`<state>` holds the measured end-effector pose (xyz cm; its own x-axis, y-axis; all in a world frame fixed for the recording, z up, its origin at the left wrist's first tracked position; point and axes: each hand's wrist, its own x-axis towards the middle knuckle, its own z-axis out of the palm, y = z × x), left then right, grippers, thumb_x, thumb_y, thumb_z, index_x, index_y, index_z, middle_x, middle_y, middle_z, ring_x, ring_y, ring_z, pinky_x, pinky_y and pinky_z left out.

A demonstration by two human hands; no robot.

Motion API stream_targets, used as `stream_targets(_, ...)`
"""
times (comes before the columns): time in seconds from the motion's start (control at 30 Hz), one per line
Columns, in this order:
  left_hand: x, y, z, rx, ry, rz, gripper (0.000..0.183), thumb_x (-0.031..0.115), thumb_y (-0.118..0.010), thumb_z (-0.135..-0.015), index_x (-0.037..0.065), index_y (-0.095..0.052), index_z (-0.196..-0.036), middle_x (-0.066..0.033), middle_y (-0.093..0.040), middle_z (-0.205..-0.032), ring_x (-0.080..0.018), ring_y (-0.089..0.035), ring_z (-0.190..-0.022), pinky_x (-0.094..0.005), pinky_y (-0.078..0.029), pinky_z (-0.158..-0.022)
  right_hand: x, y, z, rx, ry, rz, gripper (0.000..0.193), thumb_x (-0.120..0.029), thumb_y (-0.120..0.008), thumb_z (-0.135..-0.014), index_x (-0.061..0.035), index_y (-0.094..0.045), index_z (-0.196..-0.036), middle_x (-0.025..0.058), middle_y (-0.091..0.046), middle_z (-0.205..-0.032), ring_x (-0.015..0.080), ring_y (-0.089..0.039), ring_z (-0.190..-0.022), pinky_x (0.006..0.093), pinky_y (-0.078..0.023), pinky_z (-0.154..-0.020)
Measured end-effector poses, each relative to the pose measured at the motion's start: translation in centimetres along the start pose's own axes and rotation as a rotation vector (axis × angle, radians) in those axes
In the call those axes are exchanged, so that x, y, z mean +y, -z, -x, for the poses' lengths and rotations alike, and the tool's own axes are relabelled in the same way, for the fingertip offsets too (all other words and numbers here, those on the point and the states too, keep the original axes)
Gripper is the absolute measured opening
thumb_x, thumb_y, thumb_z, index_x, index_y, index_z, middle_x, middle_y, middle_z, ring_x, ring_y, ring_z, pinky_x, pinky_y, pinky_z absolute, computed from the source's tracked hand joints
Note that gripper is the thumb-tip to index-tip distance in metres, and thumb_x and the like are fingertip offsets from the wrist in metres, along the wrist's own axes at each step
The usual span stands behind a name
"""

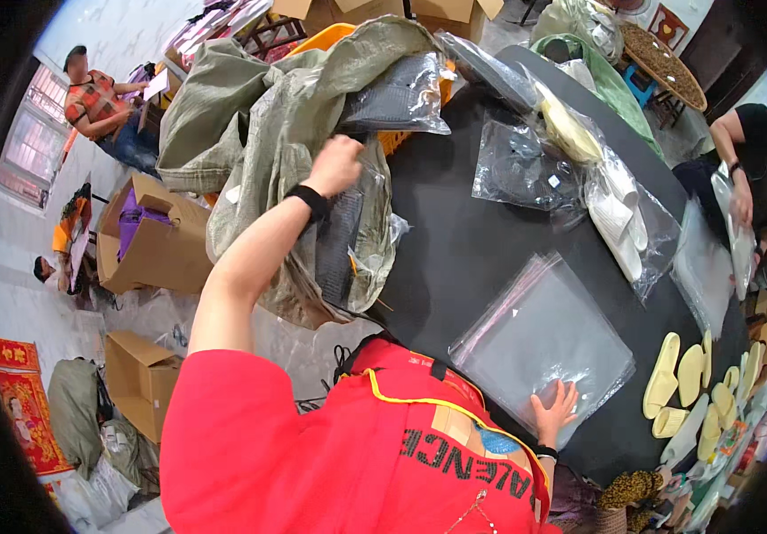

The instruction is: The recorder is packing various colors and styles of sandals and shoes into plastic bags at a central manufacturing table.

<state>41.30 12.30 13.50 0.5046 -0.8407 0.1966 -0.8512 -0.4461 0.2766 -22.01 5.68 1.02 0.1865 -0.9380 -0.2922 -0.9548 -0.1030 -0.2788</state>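
Note:
My left hand (pixel 337 165) is closed at the mouth of a greenish-grey woven sack (pixel 281 116); what its fingers hold, if anything, is hidden. Just below it, inside the sack, shows a dark ribbed item (pixel 341 240) in clear plastic. A similar dark packed item (pixel 399 96) rests on the sack's far edge. With fingers spread, my right hand (pixel 554 409) lies on a stack of clear plastic bags (pixel 544 329) on the black table (pixel 437 205).
Bagged white slippers (pixel 615 209) and a dark bagged item (pixel 526 165) lie farther back on the table. Loose yellow slippers (pixel 661 374) sit at the right. A co-worker's hand (pixel 741 200) holds a clear bag at the far right. Cardboard boxes (pixel 165 240) stand on the floor at left.

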Motion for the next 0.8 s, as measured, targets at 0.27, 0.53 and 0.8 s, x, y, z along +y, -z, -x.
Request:
stream_targets(0.27, 1.7, -2.4, 0.7, 0.098, 0.249, -0.27, 0.073, 0.034, -0.069, -0.063, 0.009, -0.036, -0.123, -0.0214, -0.045, -0.12, -0.038, -0.04, -0.113, -0.0572, -0.03, -0.089, -0.4, 0.3, 0.2, 0.006, -0.034, -0.011, 0.078, -0.037, -0.072, -0.059, -0.0235, -0.039, -0.127, 0.0053, -0.019, -0.142, 0.026, -0.009, -0.133, 0.0596, -0.001, -0.1)
stream_targets(0.53, -2.4, -2.4, -1.4, -0.149, 0.256, -0.114, 0.025, 0.022, -0.049, -0.082, -0.002, -0.056, -0.081, -0.021, -0.058, -0.079, -0.0352, -0.057, -0.076, -0.0438, -0.043, -0.066, -0.4, 0.4, 0.0, 0.028, -0.001, -0.027, 0.077, -0.036, -0.072, -0.059, -0.0223, -0.039, -0.128, 0.0051, -0.018, -0.142, 0.0255, -0.008, -0.133, 0.0583, 0.001, -0.101)
stream_targets(0.8, 19.6, 5.3, -2.4, -0.325, -0.28, 1.262, 0.015, 0.021, -0.051, -0.087, 0.009, -0.055, -0.08, 0.0036, -0.055, -0.068, -0.0029, -0.045, -0.06, -0.0178, -0.035, -0.054, 0.8, 0.1, 0.6, 0.049, 0.019, -0.019, 0.075, -0.043, -0.069, -0.062, -0.0212, -0.039, -0.128, 0.0056, -0.019, -0.142, 0.0267, -0.01, -0.132, 0.0612, 0.0, -0.099)
